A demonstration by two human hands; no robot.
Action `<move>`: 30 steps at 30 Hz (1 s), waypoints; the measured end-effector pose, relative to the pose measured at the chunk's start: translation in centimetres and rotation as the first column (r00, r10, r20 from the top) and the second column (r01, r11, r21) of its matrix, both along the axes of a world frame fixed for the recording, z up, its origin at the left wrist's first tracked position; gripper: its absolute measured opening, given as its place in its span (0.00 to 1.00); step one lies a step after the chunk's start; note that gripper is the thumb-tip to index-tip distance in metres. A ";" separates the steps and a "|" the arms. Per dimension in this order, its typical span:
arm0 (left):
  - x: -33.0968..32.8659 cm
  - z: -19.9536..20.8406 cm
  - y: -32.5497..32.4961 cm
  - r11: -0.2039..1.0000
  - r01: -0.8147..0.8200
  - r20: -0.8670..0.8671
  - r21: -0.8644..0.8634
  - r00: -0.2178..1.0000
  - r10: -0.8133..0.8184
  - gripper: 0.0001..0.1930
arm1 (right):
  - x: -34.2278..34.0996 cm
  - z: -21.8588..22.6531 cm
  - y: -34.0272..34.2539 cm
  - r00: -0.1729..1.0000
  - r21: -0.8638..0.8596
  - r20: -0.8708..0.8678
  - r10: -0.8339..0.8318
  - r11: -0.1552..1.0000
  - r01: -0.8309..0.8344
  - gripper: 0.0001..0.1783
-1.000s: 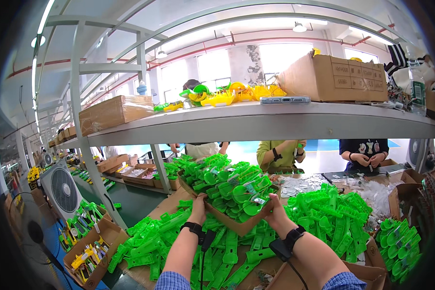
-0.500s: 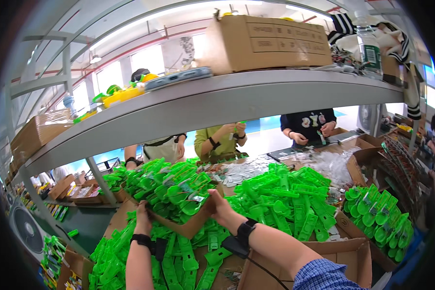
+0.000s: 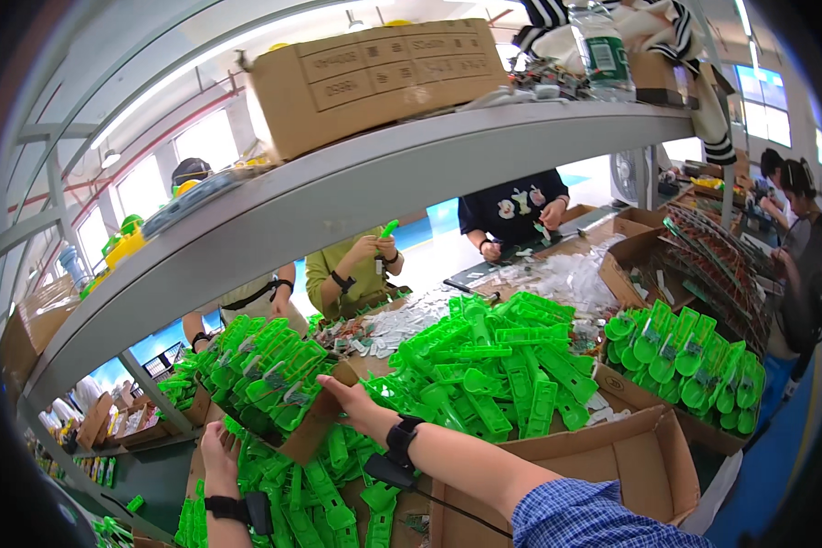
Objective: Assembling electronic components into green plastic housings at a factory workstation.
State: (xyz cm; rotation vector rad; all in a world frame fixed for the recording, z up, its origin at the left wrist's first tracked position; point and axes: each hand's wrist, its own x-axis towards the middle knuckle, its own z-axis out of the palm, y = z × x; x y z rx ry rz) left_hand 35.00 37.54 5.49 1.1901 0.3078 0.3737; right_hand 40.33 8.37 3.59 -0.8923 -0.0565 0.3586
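A shallow cardboard box (image 3: 315, 433), piled with rows of green plastic casings (image 3: 263, 370), is tilted in front of me. My right hand (image 3: 345, 398) is closed on the box's right side, thumb over the rim. My left hand (image 3: 219, 449) is at the box's near left corner, fingers curled and partly hidden; its hold looks to be on the lower edge. Beneath the box lie more loose green casings (image 3: 324, 498). Both wrists wear black straps with small black modules.
A big heap of green casings (image 3: 484, 365) fills the middle of the table. An open cardboard box (image 3: 603, 457) stands near right, beside a box of stacked green casings (image 3: 685, 365). Overhead runs a grey shelf (image 3: 365, 178) carrying a carton (image 3: 384, 78). People work across the table.
My view has swung to the right. The filled box and both hands have come lower and nearer. The far worker in yellow-green now lifts a green piece higher.
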 end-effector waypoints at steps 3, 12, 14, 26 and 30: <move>-4.6 0.6 -2.2 0.981 -0.189 0.041 0.041 0.981 0.188 0.19 | 0.4 0.2 0.7 1.000 -0.043 0.006 -0.003 0.999 0.003 0.35; -20.7 -4.0 -17.3 0.717 0.452 -0.100 0.530 0.874 -0.476 0.20 | -9.3 5.4 -9.6 0.939 -0.455 0.248 0.239 0.884 -0.105 0.23; -23.5 -5.2 -20.4 0.632 0.560 -0.225 0.536 0.816 -0.532 0.24 | -13.3 6.8 -15.2 0.942 -0.514 0.217 0.258 0.850 -0.115 0.25; -24.6 -9.8 -25.4 0.545 0.468 -0.274 0.695 0.874 -0.401 0.18 | -36.8 -1.3 -41.3 0.852 -0.787 0.522 0.036 -0.364 0.497 0.13; -25.0 -10.6 -26.7 0.510 0.218 -0.054 0.832 0.947 -0.317 0.16 | -41.2 -6.1 -43.1 0.927 -0.900 0.374 -0.019 -0.248 0.358 0.22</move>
